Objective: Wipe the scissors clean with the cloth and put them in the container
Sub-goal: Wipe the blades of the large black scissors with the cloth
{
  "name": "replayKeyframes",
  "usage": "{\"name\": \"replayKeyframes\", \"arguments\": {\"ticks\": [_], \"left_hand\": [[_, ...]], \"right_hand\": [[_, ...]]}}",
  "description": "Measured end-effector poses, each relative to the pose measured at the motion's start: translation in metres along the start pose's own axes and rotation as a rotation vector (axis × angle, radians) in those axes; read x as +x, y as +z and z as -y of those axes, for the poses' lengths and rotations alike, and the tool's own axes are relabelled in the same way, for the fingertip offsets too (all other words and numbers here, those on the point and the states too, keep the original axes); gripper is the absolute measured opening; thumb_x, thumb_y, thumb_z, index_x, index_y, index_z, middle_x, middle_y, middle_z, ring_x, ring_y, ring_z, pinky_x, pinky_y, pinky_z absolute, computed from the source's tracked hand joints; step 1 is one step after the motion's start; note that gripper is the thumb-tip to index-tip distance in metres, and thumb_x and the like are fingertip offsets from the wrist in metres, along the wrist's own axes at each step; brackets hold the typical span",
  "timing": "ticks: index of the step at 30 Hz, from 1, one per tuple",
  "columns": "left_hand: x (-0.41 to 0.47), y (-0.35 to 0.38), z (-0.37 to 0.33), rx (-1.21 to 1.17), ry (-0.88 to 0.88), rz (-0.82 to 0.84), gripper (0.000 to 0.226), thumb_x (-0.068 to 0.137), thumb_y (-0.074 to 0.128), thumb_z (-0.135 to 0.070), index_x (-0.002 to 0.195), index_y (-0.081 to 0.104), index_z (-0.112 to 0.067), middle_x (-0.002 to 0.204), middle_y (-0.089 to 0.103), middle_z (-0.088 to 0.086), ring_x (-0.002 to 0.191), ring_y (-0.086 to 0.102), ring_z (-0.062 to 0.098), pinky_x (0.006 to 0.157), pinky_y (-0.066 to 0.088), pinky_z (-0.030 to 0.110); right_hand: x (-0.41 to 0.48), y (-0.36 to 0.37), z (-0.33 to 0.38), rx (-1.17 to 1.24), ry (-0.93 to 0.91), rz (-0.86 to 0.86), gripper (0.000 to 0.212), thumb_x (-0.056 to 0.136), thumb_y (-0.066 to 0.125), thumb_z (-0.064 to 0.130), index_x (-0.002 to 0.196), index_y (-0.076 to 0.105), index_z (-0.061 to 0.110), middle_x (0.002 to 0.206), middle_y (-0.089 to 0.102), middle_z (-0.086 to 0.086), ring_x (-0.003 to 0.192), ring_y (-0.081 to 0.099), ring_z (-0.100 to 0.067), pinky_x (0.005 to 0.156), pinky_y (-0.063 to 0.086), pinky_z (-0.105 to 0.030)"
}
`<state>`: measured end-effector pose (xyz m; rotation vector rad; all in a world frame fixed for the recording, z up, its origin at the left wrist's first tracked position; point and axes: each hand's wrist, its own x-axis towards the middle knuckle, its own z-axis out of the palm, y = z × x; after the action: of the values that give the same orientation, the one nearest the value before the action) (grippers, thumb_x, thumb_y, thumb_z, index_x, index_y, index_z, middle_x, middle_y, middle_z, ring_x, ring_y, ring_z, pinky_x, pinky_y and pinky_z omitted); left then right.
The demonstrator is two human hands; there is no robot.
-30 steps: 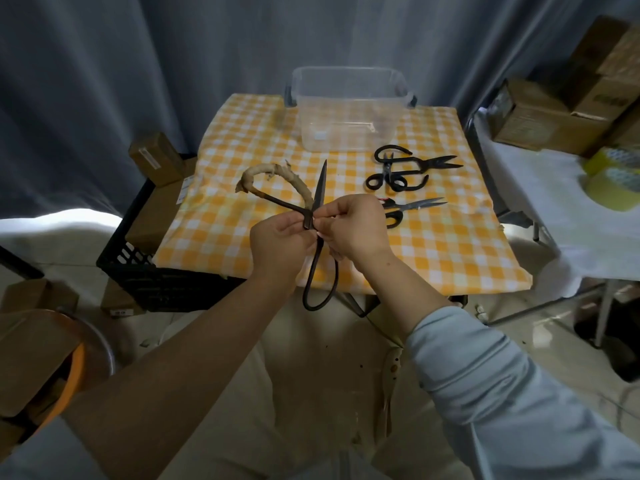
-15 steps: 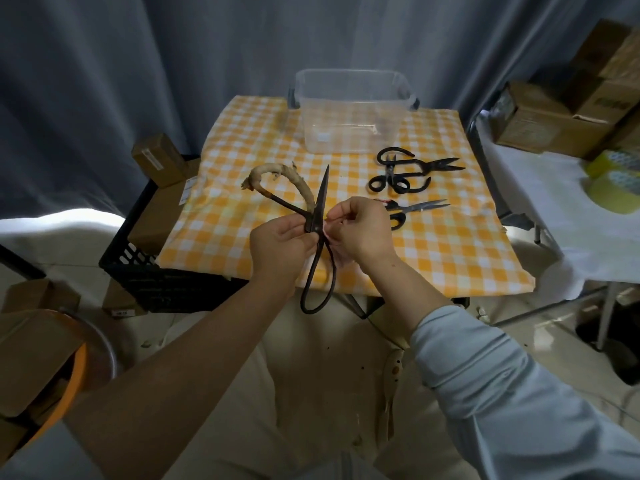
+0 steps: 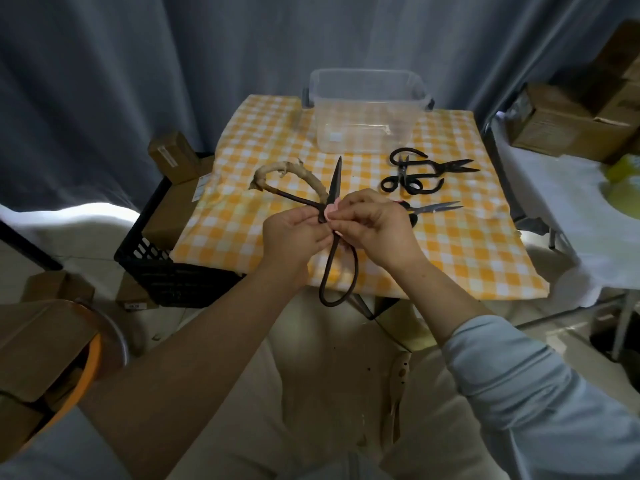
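Pink cloth (image 3: 330,211) now shows between right hand (image 3: 377,230) and scissors (image 3: 334,181).

Yellow-white checked tablecloth (image 3: 450,244); black scissors (image 3: 334,188); pink cloth (image 3: 330,209); clear container (image 3: 367,109); grey-blue curtain (image 3: 138,64)

1. The scissors (image 3: 333,188), centre of frame: dark, matt, rough-looking metal; one handle loop (image 3: 277,167) wrapped in coarse pale fabric;
2. cloth (image 3: 329,210): soft, matt, pink;
3. container (image 3: 367,112), upper centre: clear, smooth, glossy plastic;
4. tablecloth (image 3: 450,244): matt checked fabric;
5. crate (image 3: 166,275), left: black matt plastic.

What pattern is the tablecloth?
The tablecloth has orange-and-white checks; the head view shows it best.
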<state>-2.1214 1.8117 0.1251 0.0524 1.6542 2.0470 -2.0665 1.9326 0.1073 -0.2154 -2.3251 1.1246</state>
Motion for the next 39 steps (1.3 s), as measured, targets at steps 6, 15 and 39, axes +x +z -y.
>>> {"name": "replayKeyframes", "arguments": {"ticks": [6,15,39], "left_hand": [[0.000,-0.001,-0.001,-0.013,-0.018,0.039,0.044,0.084,0.059,0.013,0.126,0.050,0.010,0.089,0.060,0.007,0.081,0.064,0.017,0.068,0.058,0.020],[0.002,-0.007,0.005,-0.026,-0.009,0.090,0.041,0.086,0.061,0.006,0.126,0.052,0.009,0.113,0.063,0.022,0.088,0.067,0.018,0.071,0.058,0.021],[-0.002,-0.010,0.004,-0.036,-0.040,0.006,0.041,0.085,0.059,0.011,0.124,0.051,0.010,0.106,0.061,0.020,0.082,0.065,0.019,0.069,0.058,0.022]], "right_hand": [[-0.003,-0.002,-0.009,0.010,-0.041,-0.054,0.012,0.073,0.077,0.006,0.084,0.075,0.004,0.092,0.059,0.003,0.082,0.056,0.010,0.069,0.047,-0.009],[-0.004,0.012,-0.002,-0.011,-0.048,-0.153,0.005,0.079,0.073,0.006,0.083,0.070,0.004,0.088,0.050,0.016,0.081,0.054,0.008,0.074,0.041,-0.004],[-0.007,0.017,-0.002,0.037,0.101,-0.102,0.011,0.083,0.069,0.021,0.090,0.072,0.013,0.086,0.067,-0.006,0.077,0.065,-0.026,0.066,0.054,-0.050]]}}
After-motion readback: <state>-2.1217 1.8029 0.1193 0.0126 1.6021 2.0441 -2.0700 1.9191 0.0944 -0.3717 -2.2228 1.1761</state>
